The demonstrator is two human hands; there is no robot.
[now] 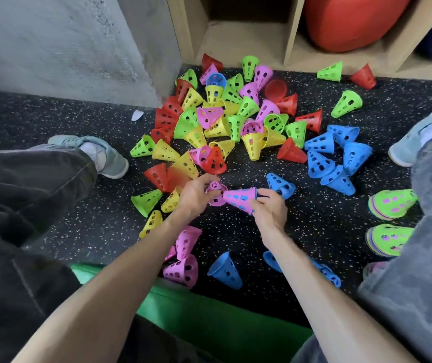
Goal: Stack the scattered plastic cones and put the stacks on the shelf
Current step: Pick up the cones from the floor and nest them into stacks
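1. Nesting cones is the step in hand: the right hand (268, 209) grips a pink cone (241, 199) with a blue one showing through its holes, so it looks like a small stack, held on its side just above the floor (78, 231).
2. The left hand (194, 196) is closed around a second pink cone (216, 192), whose end meets the narrow end of the held stack.
3. The next move, I judge, calls for lining up the two along one axis and sliding the loose cone over the stack until it seats.
4. Both forearms reach forward and down, the hands close together at the middle of the floor, fingers curled and thumbs on top.
5. The main heap of loose cones (222, 119) lies beyond the hands, toward the shelf (241, 40) at the far edge of the floor; blue ones cluster to the right.
6. Finished stacks (393, 208) rest by the right edge of the floor, not yet on the shelf, so much work remains.
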